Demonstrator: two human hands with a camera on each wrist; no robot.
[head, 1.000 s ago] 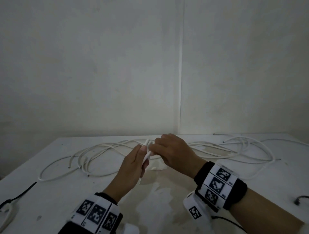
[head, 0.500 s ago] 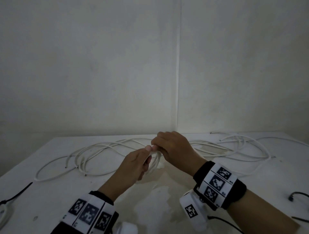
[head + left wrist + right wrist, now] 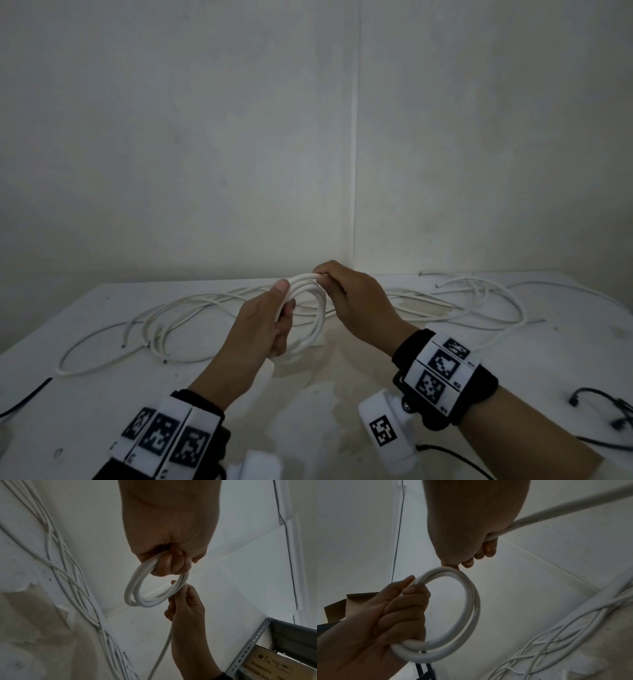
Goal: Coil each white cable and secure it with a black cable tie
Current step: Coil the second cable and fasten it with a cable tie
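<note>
White cable (image 3: pixel 467 601) leaves right hand (image 3: pixel 471 527) only wrist-side.

Inside the left hand (image 3: pixel 265 322), curled fingers (image 3: pixel 412 609) hide part of the white coil (image 3: pixel 310 311). Beyond the right hand's fingertips (image 3: pixel 176 586), the cable's tail (image 3: pixel 163 651) runs off the picture's edge.

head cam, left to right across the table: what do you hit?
black cable tie → loose white cables → left hand → coil → right hand → more white cables → black ties at the right edge.
</note>
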